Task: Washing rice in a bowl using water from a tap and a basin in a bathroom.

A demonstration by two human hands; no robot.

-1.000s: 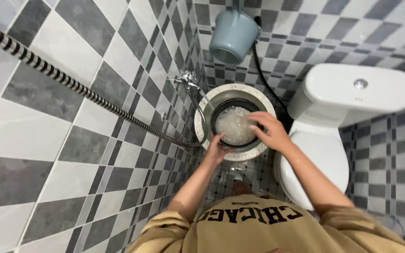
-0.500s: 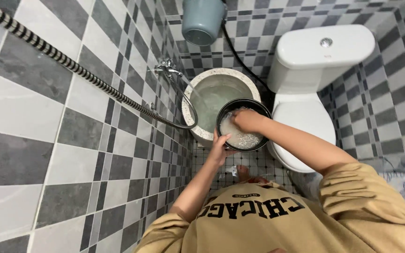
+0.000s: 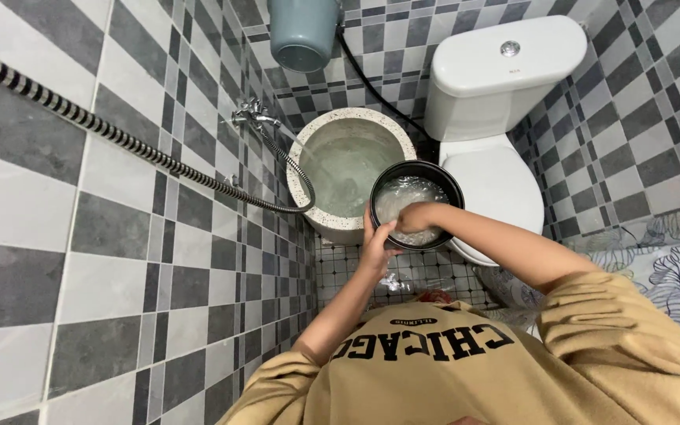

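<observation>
A round black pot [image 3: 437, 175] holding white rice in cloudy water is held over the floor between a stone basin and a toilet. My left hand [image 3: 377, 242] grips the pot's near-left rim. My right hand [image 3: 417, 216] is down inside the pot, fingers bent in the rice and water. The speckled stone basin [image 3: 318, 206] full of water stands just left of the pot.
A white toilet [image 3: 491, 169] with closed lid and cistern stands right of the pot. A chrome tap [image 3: 249, 114] with a striped hose [image 3: 88, 122] sits on the left tiled wall. A blue-grey scoop [image 3: 301, 31] hangs above the basin. A patterned cloth [image 3: 674, 267] lies at right.
The pot has come away from the basin and the tap's stream toward the toilet. My right hand went from the pot's rim down into the rice. The view shifted.
</observation>
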